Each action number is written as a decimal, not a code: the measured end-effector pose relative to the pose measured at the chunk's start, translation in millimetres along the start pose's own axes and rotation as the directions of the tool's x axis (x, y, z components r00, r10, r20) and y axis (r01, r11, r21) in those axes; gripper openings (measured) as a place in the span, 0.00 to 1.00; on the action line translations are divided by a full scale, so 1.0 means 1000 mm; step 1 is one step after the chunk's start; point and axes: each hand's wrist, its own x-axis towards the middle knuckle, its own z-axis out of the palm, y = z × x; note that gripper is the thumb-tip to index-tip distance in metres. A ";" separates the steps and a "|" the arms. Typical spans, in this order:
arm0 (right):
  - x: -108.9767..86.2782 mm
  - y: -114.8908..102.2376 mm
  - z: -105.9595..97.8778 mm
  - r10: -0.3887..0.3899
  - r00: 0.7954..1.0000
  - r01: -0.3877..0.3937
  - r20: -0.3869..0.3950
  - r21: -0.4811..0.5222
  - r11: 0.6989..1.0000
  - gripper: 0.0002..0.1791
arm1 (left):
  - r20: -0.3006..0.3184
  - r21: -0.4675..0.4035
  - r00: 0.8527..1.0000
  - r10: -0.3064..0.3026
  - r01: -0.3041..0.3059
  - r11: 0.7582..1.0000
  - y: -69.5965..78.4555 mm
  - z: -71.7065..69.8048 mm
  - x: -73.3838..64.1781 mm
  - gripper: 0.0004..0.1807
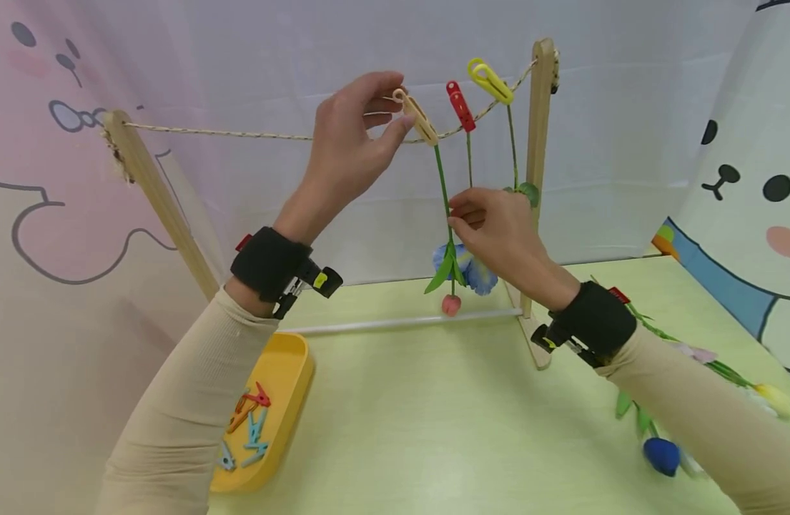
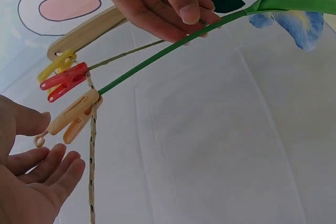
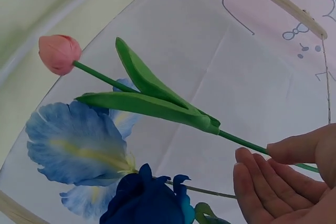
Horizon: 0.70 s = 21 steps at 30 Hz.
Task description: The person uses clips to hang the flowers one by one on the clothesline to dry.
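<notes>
- Left hand [image 1: 356, 121]: grip parted, thumb and fingers spread about the handles of a beige clothespin [image 1: 423, 126].
- Right hand [image 1: 500, 225]: grip relaxed and parted around the green stem; whether it touches cannot be told.
- Pink tulip [image 3: 173, 113]: hangs head down, its stem clipped to the rope [image 1: 221, 133].
- Red clothespin [image 1: 460, 106] and yellow clothespin [image 1: 492, 82]: farther right, each above a stem.
- Yellow tray [image 1: 284, 372]: near left on the table [image 1: 395, 408].

We hold both arms [image 1: 182, 386] out, our left hand [image 1: 352, 129] higher than our right hand [image 1: 502, 225], fingers [image 2: 67, 178] loosely bent.
</notes>
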 end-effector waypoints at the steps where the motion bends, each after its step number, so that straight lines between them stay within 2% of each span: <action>1: -0.002 -0.001 -0.002 -0.008 1.000 0.008 0.002 -0.004 1.000 0.09 | -0.009 0.013 1.000 0.014 -0.013 1.000 -0.004 0.000 -0.001 0.22; 6: -0.014 -0.006 -0.007 -0.056 0.997 0.058 0.050 -0.038 0.998 0.11 | -0.070 0.042 0.994 0.081 -0.078 0.996 -0.025 -0.001 -0.009 0.21; 8: -0.020 -0.008 -0.008 -0.068 0.995 0.071 0.074 -0.040 0.997 0.12 | -0.093 0.048 0.990 0.106 -0.102 0.994 -0.027 -0.004 -0.016 0.19; 11: -0.028 -0.010 -0.011 -0.074 0.993 0.078 0.093 -0.039 0.996 0.12 | -0.107 0.062 0.985 0.132 -0.126 0.990 -0.020 -0.010 -0.029 0.16; 16: -0.037 -0.012 -0.019 -0.075 0.991 0.081 0.107 -0.052 0.995 0.12 | -0.104 0.032 0.988 0.118 -0.115 0.993 -0.010 -0.019 -0.052 0.10; 21: -0.050 -0.008 -0.034 -0.085 0.994 0.091 0.073 -0.084 0.992 0.11 | -0.073 0.017 0.994 0.082 -0.081 0.997 -0.016 -0.020 -0.071 0.07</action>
